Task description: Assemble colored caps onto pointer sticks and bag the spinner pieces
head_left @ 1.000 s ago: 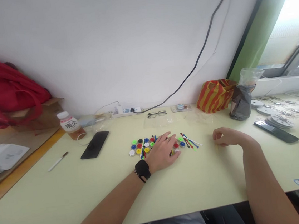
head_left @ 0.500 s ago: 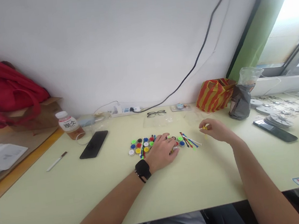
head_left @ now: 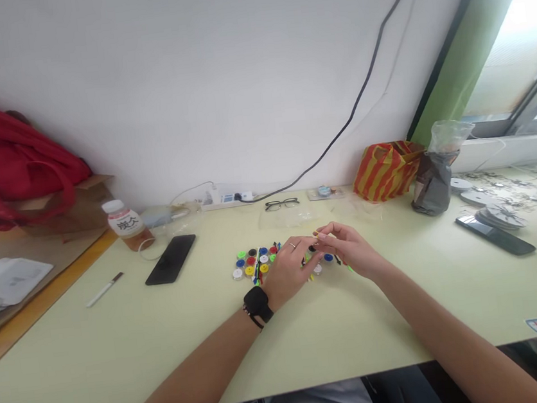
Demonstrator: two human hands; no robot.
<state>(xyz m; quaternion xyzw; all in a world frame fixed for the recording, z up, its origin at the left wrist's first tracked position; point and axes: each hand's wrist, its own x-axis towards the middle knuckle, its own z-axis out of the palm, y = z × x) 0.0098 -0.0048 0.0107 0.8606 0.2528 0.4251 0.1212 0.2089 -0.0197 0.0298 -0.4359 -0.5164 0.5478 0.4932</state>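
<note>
My right hand [head_left: 349, 248] pinches a small yellow plastic piece [head_left: 316, 235] between thumb and fingertips; its exact kind is too small to make out. Close beside it, my left hand [head_left: 288, 266] reaches over the pieces on the table, its thumb apart from its outstretched fingers, the fingertips near the yellow piece. Below and left of the hands are rows of small round discs, among them a yellow disc [head_left: 250, 271] and a white disc [head_left: 237, 274]. Thin coloured plastic sticks [head_left: 257, 267] lie across them. Both hands hide part of the discs and more sticks.
A black phone [head_left: 171, 260], a pen-like white stick [head_left: 105, 289] and a drink bottle [head_left: 128, 225] are at left. Glasses [head_left: 282, 204] and a power strip [head_left: 227, 200] lie along the wall. A striped bag [head_left: 385, 172], another phone [head_left: 494, 235] and stacked discs [head_left: 499, 216] are at right.
My right hand has moved left with the yellow piece, from the open table to my left fingertips. My left hand has shifted slightly, its fingers now towards the right hand.
</note>
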